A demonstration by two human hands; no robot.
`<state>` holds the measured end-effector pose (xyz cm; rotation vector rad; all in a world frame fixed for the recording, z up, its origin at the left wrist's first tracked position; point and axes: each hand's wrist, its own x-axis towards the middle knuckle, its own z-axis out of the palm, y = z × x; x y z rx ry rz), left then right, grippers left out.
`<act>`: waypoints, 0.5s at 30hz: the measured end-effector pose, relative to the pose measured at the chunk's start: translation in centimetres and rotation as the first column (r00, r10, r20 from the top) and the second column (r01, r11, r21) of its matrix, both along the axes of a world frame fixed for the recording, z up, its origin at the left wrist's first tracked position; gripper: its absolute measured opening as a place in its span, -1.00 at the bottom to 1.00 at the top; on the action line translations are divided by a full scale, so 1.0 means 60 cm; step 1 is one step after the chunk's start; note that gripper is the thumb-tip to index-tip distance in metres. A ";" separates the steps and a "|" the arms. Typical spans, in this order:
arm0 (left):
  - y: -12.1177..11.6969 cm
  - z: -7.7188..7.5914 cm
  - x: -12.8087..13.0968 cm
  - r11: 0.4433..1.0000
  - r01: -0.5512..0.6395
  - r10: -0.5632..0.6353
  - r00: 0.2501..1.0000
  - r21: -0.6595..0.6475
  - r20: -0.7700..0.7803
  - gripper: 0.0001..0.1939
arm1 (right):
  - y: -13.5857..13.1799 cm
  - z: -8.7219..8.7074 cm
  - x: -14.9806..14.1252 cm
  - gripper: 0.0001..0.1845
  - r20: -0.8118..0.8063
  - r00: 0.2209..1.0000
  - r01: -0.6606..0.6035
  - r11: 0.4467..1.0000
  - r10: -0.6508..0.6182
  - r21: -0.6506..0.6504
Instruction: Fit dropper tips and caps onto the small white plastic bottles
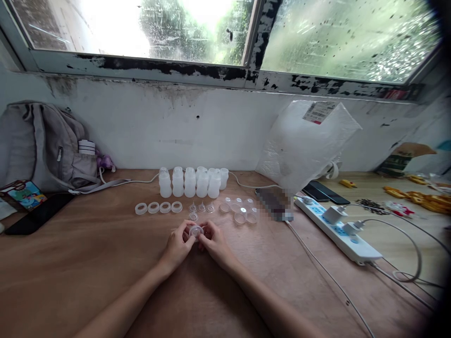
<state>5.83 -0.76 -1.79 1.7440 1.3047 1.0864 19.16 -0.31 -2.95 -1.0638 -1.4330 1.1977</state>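
Observation:
Between my two hands is a small round translucent bottle ring [196,230], with what looks like a clear nipple set in it. My left hand [179,245] pinches its left side with thumb and finger. On the right side, my right hand [215,243] grips it the same way, its lower fingers partly hidden. Just beyond my fingertips lie several clear silicone nipples [201,207]. A row of loose bottle rings [165,207] is to the left of them, and clear domed caps [240,215] are to the right. Frosted baby bottles [190,182] stand upright behind.
A white power strip [338,230] with plugs and cables lies at right, near dark phones [326,192]. A plastic bag [303,141] leans against the wall. At left are a grey backpack [49,145] and a black flat object [38,215]. Yellow items [419,199] lie far right.

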 end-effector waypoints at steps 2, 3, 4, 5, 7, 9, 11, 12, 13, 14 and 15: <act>0.001 0.000 0.000 1.000 0.014 -0.014 0.999 -0.008 0.041 -0.80 | 0.001 0.000 0.001 -0.84 -0.021 1.000 -0.007 1.000 0.007 -0.003; 0.001 0.001 0.000 1.000 0.022 -0.021 0.998 -0.014 0.060 -0.80 | 0.001 0.000 0.001 -0.82 -0.027 1.000 -0.004 1.000 0.004 0.001; 0.000 0.002 0.000 0.999 0.027 -0.025 0.997 -0.020 0.076 -0.80 | 0.001 0.000 0.002 -0.81 -0.029 1.000 0.004 1.000 -0.004 0.006; -0.001 0.003 0.000 0.999 0.030 -0.028 0.996 -0.027 0.087 -0.79 | 0.001 0.001 0.002 -0.81 -0.029 0.999 0.014 1.000 -0.014 0.012; -0.003 0.006 0.000 0.999 0.035 -0.031 0.995 -0.034 0.094 -0.78 | 0.000 0.002 0.002 -0.79 -0.022 0.999 0.035 0.999 -0.035 0.016; -0.004 0.010 0.001 0.999 0.037 -0.033 0.995 -0.034 0.092 -0.78 | 0.000 0.003 0.002 -0.76 -0.010 0.999 0.049 0.999 -0.049 0.012; -0.005 0.011 0.001 0.998 0.041 -0.037 0.995 -0.036 0.093 -0.78 | -0.001 0.003 0.002 -0.75 -0.001 0.998 0.059 0.998 -0.059 0.003; -0.005 0.012 0.002 0.998 0.044 -0.040 0.995 -0.040 0.096 -0.78 | -0.002 0.004 0.001 -0.75 0.001 0.998 0.063 0.998 -0.063 -0.003; -0.004 0.012 0.002 0.998 0.048 -0.043 0.994 -0.048 0.101 -0.79 | -0.002 0.004 0.001 -0.75 0.000 0.998 0.067 0.998 -0.067 -0.008; -0.004 0.012 0.002 0.997 0.052 -0.046 0.993 -0.056 0.107 -0.79 | -0.002 0.004 0.000 -0.75 -0.004 0.998 0.070 0.997 -0.070 -0.015; -0.004 0.011 0.002 0.996 0.054 -0.046 0.993 -0.065 0.112 -0.79 | -0.002 0.004 0.000 -0.75 -0.009 0.997 0.072 0.997 -0.072 -0.021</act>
